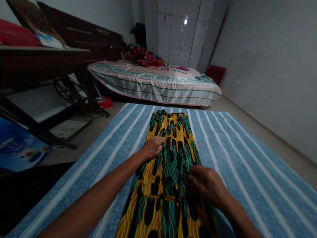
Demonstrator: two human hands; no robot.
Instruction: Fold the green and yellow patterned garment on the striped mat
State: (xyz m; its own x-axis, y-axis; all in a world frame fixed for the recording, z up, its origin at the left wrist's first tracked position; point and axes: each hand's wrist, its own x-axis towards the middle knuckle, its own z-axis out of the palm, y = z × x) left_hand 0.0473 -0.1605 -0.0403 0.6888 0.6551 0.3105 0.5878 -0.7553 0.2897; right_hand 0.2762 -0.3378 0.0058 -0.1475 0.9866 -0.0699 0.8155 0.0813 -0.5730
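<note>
A long garment (170,168) in yellow, green and black, with wavy lines, lies folded into a narrow strip on a blue and white striped cloth (119,138). A seam or gathered band crosses its lower part. My left hand (153,147) rests on the garment's left half, fingers curled and pinching the fabric. On the right side, closer to me, my right hand (206,181) has its thumb and fingers closed at the garment's edge. Its fingertips are partly dark and hard to make out. The garment's near end runs out of the frame.
Beyond the striped cloth stands a bed (153,82) with a red floral blanket (143,55). To the left is a table with a treadle base (71,89), and a blue printed box (22,145) below. White wardrobe doors (180,36) are at the back; a wall runs along the right.
</note>
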